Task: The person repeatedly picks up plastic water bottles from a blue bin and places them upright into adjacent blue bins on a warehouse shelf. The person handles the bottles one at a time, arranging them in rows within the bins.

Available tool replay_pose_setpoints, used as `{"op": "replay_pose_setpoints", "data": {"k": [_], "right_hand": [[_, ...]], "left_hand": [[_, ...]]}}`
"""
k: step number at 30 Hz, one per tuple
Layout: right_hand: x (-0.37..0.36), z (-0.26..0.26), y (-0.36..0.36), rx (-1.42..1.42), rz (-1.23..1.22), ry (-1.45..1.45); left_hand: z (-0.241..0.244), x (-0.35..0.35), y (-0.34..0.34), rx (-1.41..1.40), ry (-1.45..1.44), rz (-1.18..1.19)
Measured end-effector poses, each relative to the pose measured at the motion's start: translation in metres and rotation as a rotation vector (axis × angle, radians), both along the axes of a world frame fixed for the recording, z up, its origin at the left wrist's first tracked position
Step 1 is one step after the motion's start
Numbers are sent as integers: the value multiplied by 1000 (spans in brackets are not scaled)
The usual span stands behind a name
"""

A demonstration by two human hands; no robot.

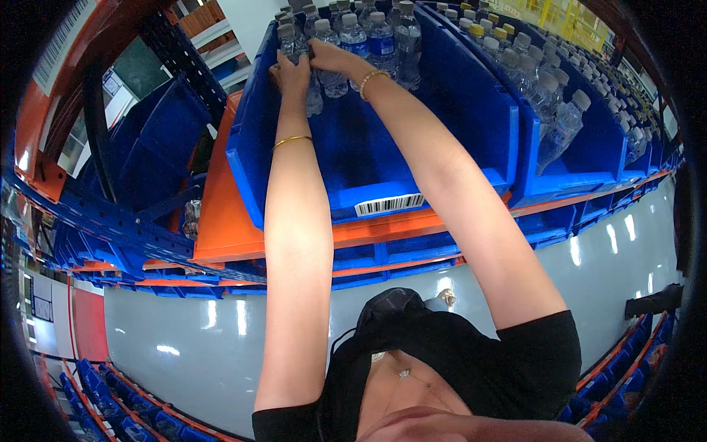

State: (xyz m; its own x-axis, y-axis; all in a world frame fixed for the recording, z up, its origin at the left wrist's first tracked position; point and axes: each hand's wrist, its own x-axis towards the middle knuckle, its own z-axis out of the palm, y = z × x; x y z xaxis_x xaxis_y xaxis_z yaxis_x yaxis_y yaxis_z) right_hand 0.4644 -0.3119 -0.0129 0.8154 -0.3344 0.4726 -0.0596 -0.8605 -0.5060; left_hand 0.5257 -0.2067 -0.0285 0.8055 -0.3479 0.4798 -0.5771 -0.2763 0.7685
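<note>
Both of my hands reach into the far left part of a large blue plastic bin. My left hand, with a gold bangle at its wrist, is closed around a clear plastic bottle standing by the bin's left wall. My right hand, wearing a beaded bracelet, has its fingers against the right side of that same bottle; its fingertips are partly hidden. Just right of it stand clear water bottles with blue labels and white caps. More upright bottles fill the back of the bin.
A neighbouring blue bin holds many bottles, one tilted bottle near its front. The bins rest on an orange shelf beam. Left stands a dark blue perforated rack post. Lower bins line the grey floor.
</note>
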Motion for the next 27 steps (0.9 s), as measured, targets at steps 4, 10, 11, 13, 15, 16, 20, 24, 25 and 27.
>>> {"op": "replay_pose_setpoints", "data": {"k": [4,10,11,13,15,16,20,24,25,27], "right_hand": [[-1,-2,8,-174,-20,-18],[-9,-7,-3,-150,104,-69],[-12,-4,-7,-165,121,-70],[-19,0,-7,-184,157,-73],[-26,13,1,-252,120,-24],[-31,18,5,-277,98,5],[-68,52,27,-317,54,93],[-101,90,19,-459,146,-38],[-129,113,39,-402,253,22],[-185,125,35,-472,-32,-277]], "left_hand": [[-8,18,2,-174,31,-191],[-14,12,-2,-50,-305,-97],[-14,9,-2,-13,-358,-61],[-14,11,-3,-109,-390,-61],[-13,16,1,-165,-340,-122],[-11,11,3,-210,-306,-126],[12,-15,14,-352,-279,-226],[52,-36,10,-476,-357,-414],[63,-38,19,-419,-302,-432],[97,-107,23,-489,-231,-648]]}}
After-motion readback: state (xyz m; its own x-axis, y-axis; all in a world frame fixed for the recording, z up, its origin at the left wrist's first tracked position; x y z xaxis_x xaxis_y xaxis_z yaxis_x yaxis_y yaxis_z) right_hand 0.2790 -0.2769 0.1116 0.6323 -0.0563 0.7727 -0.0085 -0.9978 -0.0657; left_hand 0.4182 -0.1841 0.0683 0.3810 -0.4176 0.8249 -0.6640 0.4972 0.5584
